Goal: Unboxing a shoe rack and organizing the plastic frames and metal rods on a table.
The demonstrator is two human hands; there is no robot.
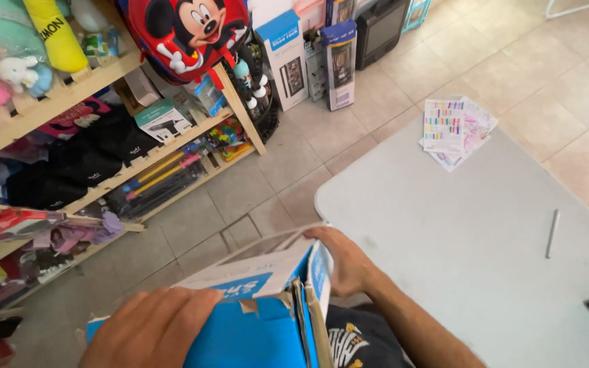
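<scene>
A blue-and-white cardboard box (260, 307) sits low in the view, just off the near left edge of the grey folding table (472, 232), with its top flaps standing partly open. The left hand (151, 327) lies flat and spread over the box's left upper side, pressing it steady rather than clamping anything between the fingers. The right hand (345, 262) curls round the box's right-hand top flap at the corner nearest the table, fingers wrapped on the card edge, so it grips the flap itself. Judging from this, the step in hand is opening the box: one hand braces, the other pulls a flap back. What lies inside the box cannot be seen from here. The next move would seem to call for folding that flap fully outward while the bracing hand keeps the box from tipping, since the card looks thin and already a little torn near the seam. On the table, well beyond the box, lies a slim grey pen-like stick (552, 233), and at the table's far edge a small pile of colourful printed sheets (455, 129). Left of the table, across the tiled floor, stand wooden shelves (103, 129) full of toys and stationery, with a red cartoon-mouse backpack (189, 34) hanging at the top.
</scene>
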